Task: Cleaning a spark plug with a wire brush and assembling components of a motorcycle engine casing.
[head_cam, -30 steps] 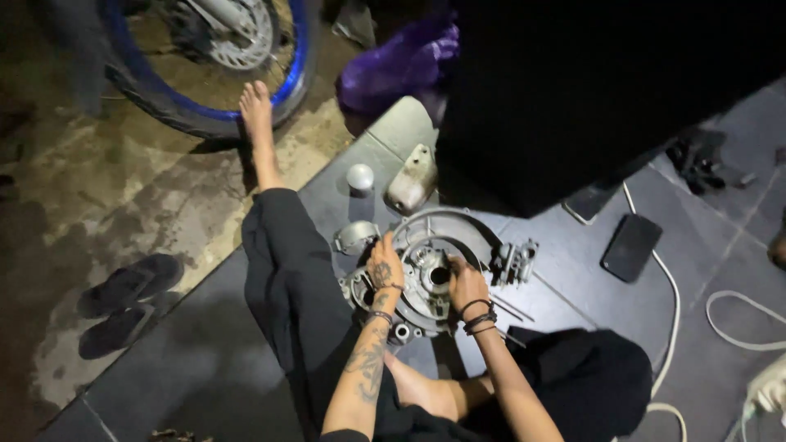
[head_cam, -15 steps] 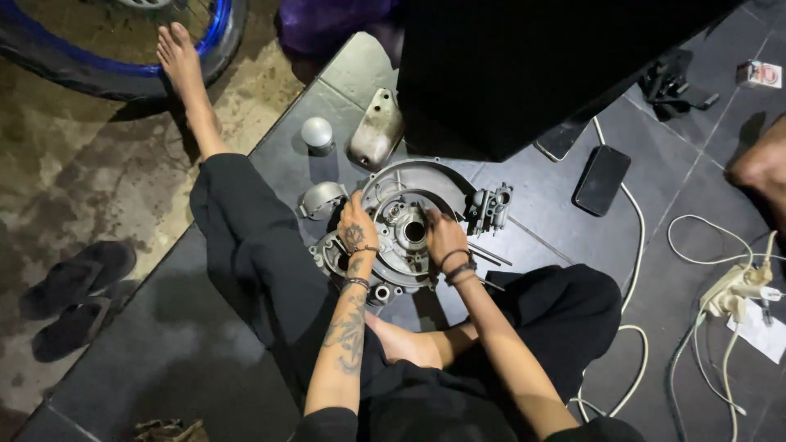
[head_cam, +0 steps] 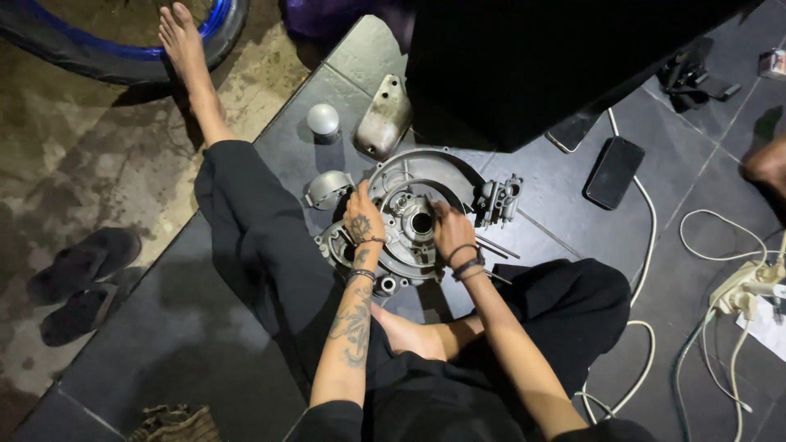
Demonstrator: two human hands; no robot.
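On dark floor tiles (head_cam: 205,344), left hand (head_cam: 363,223) and right hand (head_cam: 452,232) curl closed, gripping a grey engine casing (head_cam: 409,217); steady, even pressure seems wise.

Overall light: dim, night-like, strongest at the centre of the frame.
Source: from above, near the camera; not itself in view.
Brightest parts: the metal engine casing (head_cam: 409,221), the round cap (head_cam: 322,119) and both forearms.
Shadows: the large box (head_cam: 557,57) reads as plain black; the trousers lose detail.
Corners: darken, especially lower left over the tiled floor (head_cam: 164,344).
Glare: mild sheen on the casing.
Sharpness: centre fairly crisp, sandals (head_cam: 78,278) soft and grainy.
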